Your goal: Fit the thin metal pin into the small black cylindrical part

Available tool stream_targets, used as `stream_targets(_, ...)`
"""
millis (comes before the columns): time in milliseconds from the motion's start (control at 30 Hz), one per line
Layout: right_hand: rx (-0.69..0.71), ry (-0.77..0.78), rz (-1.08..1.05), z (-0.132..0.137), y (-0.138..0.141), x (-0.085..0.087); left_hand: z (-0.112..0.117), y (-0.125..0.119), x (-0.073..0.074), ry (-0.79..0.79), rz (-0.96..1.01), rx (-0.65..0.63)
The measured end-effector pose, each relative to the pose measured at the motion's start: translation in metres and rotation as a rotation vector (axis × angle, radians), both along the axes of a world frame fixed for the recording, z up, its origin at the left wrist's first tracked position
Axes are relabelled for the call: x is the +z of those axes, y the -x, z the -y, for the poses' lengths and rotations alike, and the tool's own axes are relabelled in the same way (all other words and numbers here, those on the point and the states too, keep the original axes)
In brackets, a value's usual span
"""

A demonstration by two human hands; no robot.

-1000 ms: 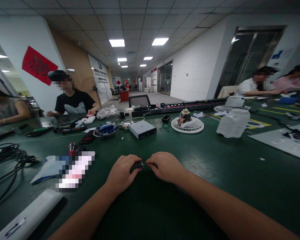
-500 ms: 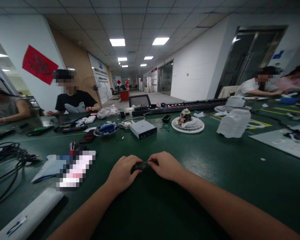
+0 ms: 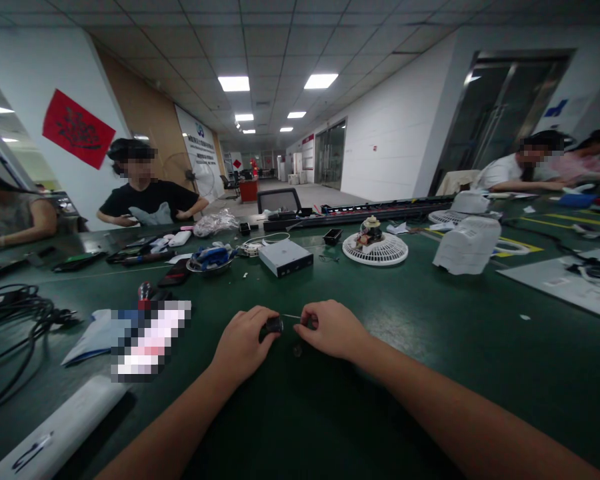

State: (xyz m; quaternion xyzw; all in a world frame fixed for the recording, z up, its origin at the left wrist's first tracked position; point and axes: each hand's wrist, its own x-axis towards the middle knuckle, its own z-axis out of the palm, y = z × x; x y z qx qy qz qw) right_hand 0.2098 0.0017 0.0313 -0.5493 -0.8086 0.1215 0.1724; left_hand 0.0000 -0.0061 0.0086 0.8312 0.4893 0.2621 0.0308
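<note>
One small black part (image 3: 275,325) sat gripped in my left hand (image 3: 243,340), its thin metal pin (image 3: 291,315) running across to my right hand (image 3: 333,330), which pinched the far end, above the green workbench (image 3: 430,373), a tiny dark piece (image 3: 297,350) lying just below.

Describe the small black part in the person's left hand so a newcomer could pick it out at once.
On the green workbench, look at the near side, where the left hand and right hand almost meet. Pinched in the left hand is a small black part, set apart by the thin metal pin running from it toward the right hand.
</note>
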Motion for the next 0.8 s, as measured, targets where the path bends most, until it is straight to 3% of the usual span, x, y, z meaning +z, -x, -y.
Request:
stream_targets(233,0.221,0.228,-0.080,0.0019,0.0011,-0.0060,-0.0035,0.0030,-0.0022,0.052,0.043,0.099)
stream_targets(400,0.193,0.068,-0.159,0.0000,0.0005,-0.0059,-0.0023,0.0028,-0.0022,0.100,0.065,0.016)
stream_targets(600,0.129,0.076,-0.373,-0.0033,0.0009,-0.0067,0.0013,-0.0012,-0.0020,0.114,0.126,-0.101)
stream_targets(800,0.229,-0.028,-0.326,-0.0020,0.0025,-0.0073,0.0039,-0.0014,-0.0015,0.091,0.168,-0.133)
